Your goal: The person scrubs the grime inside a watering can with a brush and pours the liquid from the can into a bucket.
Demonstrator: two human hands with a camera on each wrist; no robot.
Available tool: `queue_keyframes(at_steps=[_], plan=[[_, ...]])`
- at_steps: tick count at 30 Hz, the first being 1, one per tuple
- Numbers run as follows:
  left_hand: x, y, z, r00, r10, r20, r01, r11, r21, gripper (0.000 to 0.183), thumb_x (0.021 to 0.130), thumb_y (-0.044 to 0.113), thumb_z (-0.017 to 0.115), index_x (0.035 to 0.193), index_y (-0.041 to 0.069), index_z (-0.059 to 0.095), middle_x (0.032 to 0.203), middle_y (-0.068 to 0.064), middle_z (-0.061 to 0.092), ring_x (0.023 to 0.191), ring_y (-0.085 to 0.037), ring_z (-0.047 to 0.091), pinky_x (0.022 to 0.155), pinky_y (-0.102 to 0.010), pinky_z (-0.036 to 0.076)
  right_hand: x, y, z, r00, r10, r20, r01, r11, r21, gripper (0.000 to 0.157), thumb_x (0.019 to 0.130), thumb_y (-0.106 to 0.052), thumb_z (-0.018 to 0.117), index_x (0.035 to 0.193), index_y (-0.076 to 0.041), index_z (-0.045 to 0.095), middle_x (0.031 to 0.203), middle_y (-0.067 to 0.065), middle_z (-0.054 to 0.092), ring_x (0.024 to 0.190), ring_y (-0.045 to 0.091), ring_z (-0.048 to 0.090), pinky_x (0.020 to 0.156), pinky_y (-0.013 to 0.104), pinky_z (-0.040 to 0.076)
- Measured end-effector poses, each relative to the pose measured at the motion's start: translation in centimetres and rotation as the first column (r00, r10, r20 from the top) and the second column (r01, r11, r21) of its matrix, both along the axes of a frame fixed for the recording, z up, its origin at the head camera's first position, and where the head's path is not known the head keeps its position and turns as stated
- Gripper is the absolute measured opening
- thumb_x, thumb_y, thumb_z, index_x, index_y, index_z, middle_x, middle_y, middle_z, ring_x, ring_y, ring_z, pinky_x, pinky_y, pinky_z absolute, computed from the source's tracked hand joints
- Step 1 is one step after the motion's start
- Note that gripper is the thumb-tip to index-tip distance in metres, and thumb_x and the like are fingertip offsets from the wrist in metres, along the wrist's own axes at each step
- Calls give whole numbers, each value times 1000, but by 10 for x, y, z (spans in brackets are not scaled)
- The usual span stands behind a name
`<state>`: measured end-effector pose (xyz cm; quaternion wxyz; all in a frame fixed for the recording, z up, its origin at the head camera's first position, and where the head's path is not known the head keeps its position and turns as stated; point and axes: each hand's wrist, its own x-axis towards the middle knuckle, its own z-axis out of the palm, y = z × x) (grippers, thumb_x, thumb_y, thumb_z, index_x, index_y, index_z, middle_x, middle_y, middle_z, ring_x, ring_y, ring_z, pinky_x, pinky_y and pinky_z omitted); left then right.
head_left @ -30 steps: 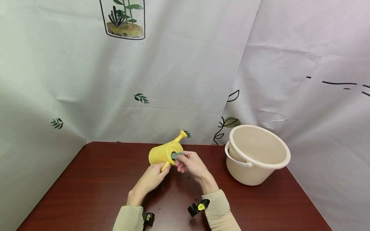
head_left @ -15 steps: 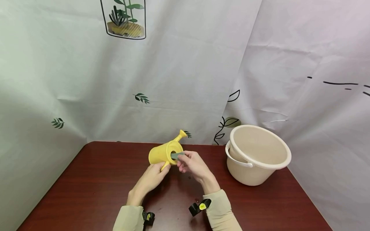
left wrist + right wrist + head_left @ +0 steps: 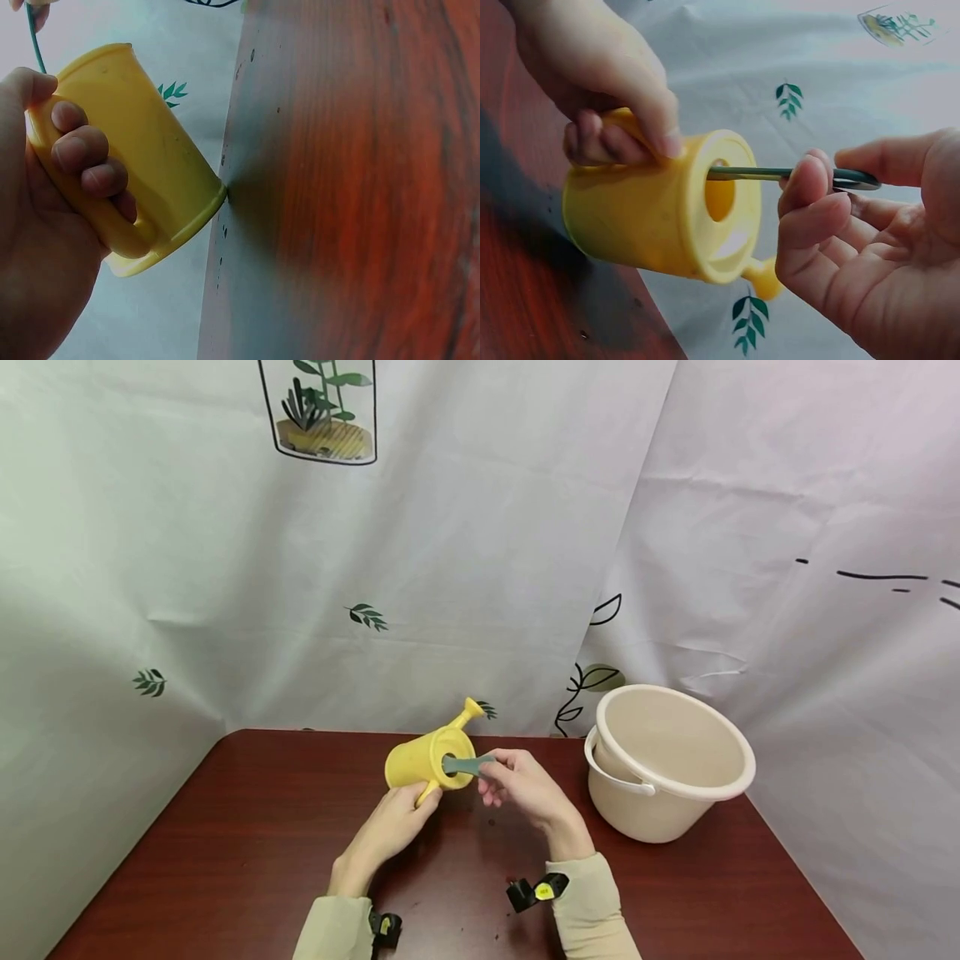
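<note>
My left hand (image 3: 393,821) grips the handle of a yellow watering can (image 3: 415,762). The can is tilted, with its round opening turned to the right and its spout pointing up and right. My right hand (image 3: 525,787) pinches a flat grey-green handle (image 3: 467,766) between thumb and fingers. Its far end goes through the opening into the can, so what kind of tool it is stays hidden. In the right wrist view, the thin handle (image 3: 761,173) lies against the edge of the opening. The left wrist view has my left fingers curled around the can's handle (image 3: 90,199).
At the right of the brown table (image 3: 225,852) stands a beige bucket (image 3: 637,814) with a white carrying handle and a wide slanted rim. Small dark drops or specks dot the tabletop. Behind the table hangs a pale printed cloth (image 3: 465,527).
My right hand has moved to the right, drawing more of the grey-green handle out of the watering can. My left hand and the can have stayed almost in place.
</note>
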<state>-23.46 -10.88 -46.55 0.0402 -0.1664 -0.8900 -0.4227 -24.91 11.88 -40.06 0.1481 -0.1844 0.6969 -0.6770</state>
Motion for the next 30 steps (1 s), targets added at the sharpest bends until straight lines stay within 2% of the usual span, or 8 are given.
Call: queue_keyframes(at_steps=[3, 8, 13, 20, 30], plan=[[1, 0, -1, 1000, -8, 2, 8, 1000, 1, 40, 102, 37, 53, 67, 17, 44, 59, 9, 35, 52, -4, 34, 53, -23, 33, 1, 3, 0, 1000, 5, -4, -5, 1000, 18, 14, 98, -5, 51, 92, 4, 60, 71, 11, 58, 59, 21, 55, 57, 28, 47], [2, -1, 0, 1000, -5, 8, 5, 1000, 8, 40, 102, 33, 53, 67, 16, 44, 59, 9, 35, 52, -5, 33, 53, -23, 32, 2, 3, 1, 999, 24, -24, -23, 999, 26, 14, 97, -4, 51, 92, 4, 60, 71, 11, 59, 59, 22, 56, 57, 27, 47], [1, 0, 2, 1000, 3, 1, -3, 1000, 11, 39, 102, 33, 54, 67, 16, 45, 59, 9, 34, 52, -5, 33, 53, -23, 33, 1, 0, 1, 1000, 6, -26, -6, 1000, 18, 14, 97, -3, 49, 93, 5, 60, 71, 11, 58, 58, 19, 56, 56, 27, 47], [0, 2, 1, 1000, -15, 5, 15, 1000, 7, 38, 102, 34, 52, 69, 16, 46, 59, 9, 36, 51, -5, 34, 53, -23, 34, -3, -10, -7, 1000, -15, 0, 15, 1000, -7, 23, 99, -4, 48, 103, 18, 54, 71, 8, 57, 57, 15, 55, 55, 25, 46], [1, 2, 2, 1000, -7, 11, 7, 1000, -7, 39, 102, 34, 52, 69, 15, 45, 59, 9, 36, 51, -5, 35, 52, -23, 34, -2, -29, -18, 999, -41, -2, 41, 999, 4, 22, 99, -8, 50, 96, 13, 55, 73, 9, 56, 56, 15, 52, 54, 24, 45]])
